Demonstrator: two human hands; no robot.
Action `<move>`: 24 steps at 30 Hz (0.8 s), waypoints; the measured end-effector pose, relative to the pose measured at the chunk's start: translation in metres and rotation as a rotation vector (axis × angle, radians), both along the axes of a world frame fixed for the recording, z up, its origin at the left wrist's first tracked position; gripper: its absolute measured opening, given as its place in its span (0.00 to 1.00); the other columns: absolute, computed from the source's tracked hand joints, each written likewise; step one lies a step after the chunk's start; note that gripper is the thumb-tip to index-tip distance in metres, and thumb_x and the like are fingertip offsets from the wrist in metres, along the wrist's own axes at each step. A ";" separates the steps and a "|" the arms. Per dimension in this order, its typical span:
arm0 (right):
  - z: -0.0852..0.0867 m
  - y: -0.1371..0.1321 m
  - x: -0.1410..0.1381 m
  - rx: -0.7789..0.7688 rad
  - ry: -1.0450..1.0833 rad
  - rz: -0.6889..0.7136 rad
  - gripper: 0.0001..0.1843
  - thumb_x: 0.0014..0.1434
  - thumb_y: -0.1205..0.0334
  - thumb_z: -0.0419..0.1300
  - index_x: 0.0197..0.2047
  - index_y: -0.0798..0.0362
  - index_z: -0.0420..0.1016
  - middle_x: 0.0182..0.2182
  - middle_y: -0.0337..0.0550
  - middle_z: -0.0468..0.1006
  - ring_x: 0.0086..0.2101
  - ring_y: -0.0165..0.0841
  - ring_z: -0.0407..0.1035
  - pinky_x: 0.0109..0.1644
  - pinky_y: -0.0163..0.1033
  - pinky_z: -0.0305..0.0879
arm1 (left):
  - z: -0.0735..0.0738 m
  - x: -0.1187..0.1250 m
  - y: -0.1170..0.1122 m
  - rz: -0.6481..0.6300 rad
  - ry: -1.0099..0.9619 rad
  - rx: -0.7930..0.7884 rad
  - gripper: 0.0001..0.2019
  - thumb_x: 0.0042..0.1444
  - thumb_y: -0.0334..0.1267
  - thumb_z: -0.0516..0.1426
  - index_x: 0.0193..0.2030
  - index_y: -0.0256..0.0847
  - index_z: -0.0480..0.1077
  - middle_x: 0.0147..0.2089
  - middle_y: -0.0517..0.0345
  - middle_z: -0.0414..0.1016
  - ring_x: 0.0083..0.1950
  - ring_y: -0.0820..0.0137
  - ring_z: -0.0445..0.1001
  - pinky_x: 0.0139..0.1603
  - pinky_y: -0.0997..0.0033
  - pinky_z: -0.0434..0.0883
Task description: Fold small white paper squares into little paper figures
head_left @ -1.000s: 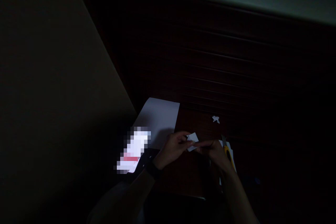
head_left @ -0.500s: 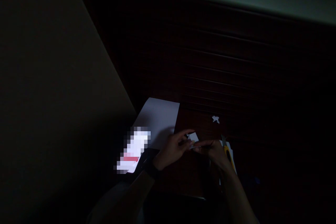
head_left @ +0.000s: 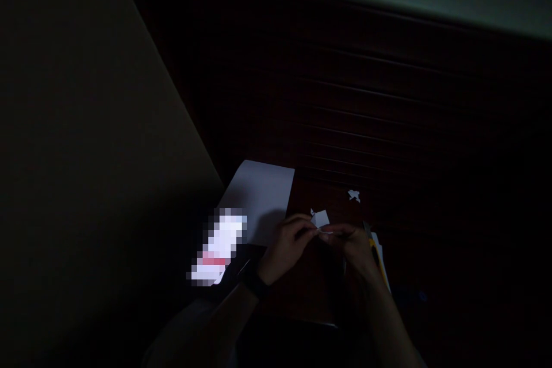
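Observation:
A small piece of folded white paper (head_left: 319, 218) is held between both hands above the dark table. My left hand (head_left: 291, 240), with a dark band on the wrist, pinches its left lower edge. From the right, my right hand (head_left: 350, 242) pinches the lower edge with thumb and forefinger. The fingertips of the two hands nearly meet there. Parts of the paper behind the fingers are hidden, and the dim light hides the finer folds.
A large white sheet (head_left: 263, 190) lies left of my hands, beside a bright blurred-out screen (head_left: 219, 247). Farther back is a small white folded paper shape (head_left: 354, 195). A yellow utility knife (head_left: 376, 253) lies on white paper at the right, near my right wrist.
My left hand has shifted its fingers lower on the folded paper, so more of it shows above the fingertips. Both hands have drawn closer together.

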State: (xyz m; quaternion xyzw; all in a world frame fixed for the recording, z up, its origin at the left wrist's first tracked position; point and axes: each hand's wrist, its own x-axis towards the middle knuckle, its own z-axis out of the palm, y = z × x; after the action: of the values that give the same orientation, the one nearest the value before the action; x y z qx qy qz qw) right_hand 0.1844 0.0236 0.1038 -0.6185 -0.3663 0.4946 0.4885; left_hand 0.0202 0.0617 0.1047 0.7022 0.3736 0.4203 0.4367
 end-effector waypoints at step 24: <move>0.002 0.000 -0.007 0.116 -0.232 -0.020 0.13 0.46 0.51 0.64 0.28 0.54 0.77 0.27 0.44 0.78 0.29 0.36 0.70 0.32 0.38 0.64 | 0.002 0.000 0.004 -0.056 -0.103 -0.168 0.12 0.58 0.41 0.52 0.46 0.42 0.70 0.44 0.54 0.73 0.43 0.69 0.71 0.43 0.70 0.69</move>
State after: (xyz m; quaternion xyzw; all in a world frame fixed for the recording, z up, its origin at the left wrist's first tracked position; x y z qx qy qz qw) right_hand 0.1774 0.0235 0.1063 -0.6458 -0.4420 0.3928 0.4830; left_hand 0.0200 0.0658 0.1066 0.6509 0.3649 0.4104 0.5242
